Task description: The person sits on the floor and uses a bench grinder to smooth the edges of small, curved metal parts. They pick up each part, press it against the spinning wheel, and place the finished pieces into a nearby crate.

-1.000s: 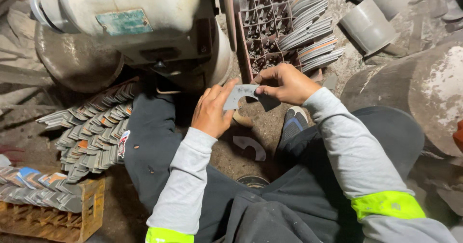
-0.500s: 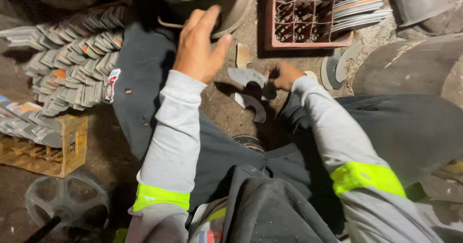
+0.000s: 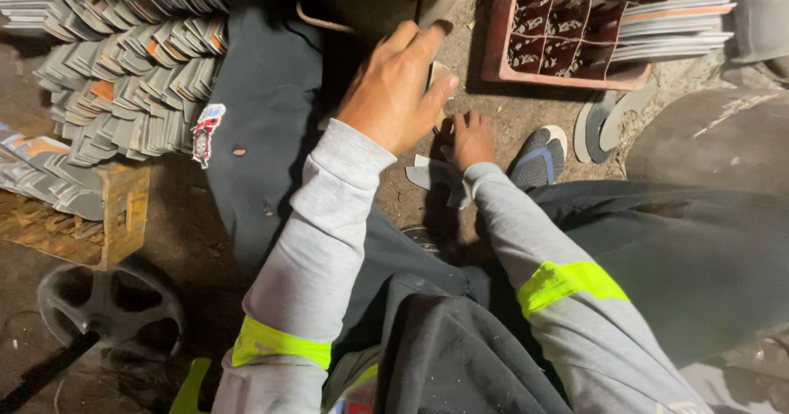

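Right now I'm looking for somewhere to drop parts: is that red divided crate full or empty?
Partly filled. The red divided crate shows small dark pieces low in several compartments; how deep they go cannot be told.

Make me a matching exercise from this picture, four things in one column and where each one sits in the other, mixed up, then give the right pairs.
Things:
1. red crate
2. wooden crate
3. shoe
4. metal wheel

Places:
A. bottom left, on the floor
B. top right, with sheets stacked beside it
C. just right of the right hand
D. left edge, under the stacked grey pieces

Pairs: 1-B, 2-D, 3-C, 4-A
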